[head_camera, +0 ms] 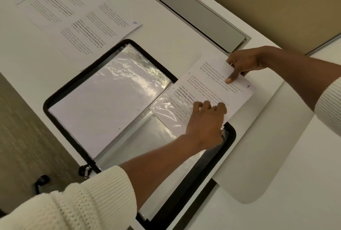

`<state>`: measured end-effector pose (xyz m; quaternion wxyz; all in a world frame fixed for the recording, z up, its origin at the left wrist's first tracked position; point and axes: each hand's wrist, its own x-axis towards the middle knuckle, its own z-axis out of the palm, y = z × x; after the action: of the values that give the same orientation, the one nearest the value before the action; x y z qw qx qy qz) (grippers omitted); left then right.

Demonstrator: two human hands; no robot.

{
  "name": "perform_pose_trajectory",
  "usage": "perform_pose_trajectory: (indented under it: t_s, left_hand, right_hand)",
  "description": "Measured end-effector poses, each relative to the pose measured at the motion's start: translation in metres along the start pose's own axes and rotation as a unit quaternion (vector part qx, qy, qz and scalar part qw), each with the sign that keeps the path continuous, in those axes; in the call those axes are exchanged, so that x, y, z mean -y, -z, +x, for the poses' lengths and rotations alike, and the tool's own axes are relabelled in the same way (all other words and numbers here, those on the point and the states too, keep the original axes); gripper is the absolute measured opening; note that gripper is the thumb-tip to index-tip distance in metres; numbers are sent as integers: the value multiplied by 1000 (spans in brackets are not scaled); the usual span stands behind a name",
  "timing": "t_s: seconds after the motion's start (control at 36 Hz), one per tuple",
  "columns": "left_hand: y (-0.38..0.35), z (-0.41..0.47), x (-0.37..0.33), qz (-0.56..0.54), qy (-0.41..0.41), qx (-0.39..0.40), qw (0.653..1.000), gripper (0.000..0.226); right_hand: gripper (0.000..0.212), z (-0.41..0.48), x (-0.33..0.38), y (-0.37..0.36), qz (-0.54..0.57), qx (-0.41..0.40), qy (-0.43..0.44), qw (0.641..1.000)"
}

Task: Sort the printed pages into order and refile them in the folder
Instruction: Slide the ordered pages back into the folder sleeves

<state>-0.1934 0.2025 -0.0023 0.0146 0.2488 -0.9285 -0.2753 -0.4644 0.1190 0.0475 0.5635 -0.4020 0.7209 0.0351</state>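
- Head view: I judge page 7 (219,89) light and floppy; my right hand (243,63) pinches its far edge.
- My left hand (206,120), fingers curled, grips the slippery sleeve (166,109) (folder (46,104) open).

Page 7 (217,85) half-sleeved, open black folder (60,96)

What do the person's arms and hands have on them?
Both arms wear a cream knit jumper. The left sleeve and right sleeve end in ribbed cuffs, with the forearms bare below them. The left hand and right hand are bare: no gloves, and no rings or watch that I can see.
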Motion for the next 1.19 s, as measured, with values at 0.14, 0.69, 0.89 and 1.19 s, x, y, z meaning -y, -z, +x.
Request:
perform_pose_trajectory:
  t_s: [0.14,0.69,0.89,1.19]
  left_hand:
    - [-5,0,-1,-27,9,-48,998,57]
    - [-2,-121,96,137,89,-47,985,104]
    - [1,-123,94,132,93,-44,986,100]
    - [10,-137,98,120,89,-14,989,104]
  right_hand:
    - [29,3,9,-11,-20,2,16,1000]
    - [35,3,36,-67,-20,16,43,999]
    - [38,10,39,-88,-4,-260,56,964]
    - [20,5,41,-128,29,-405,46,913]
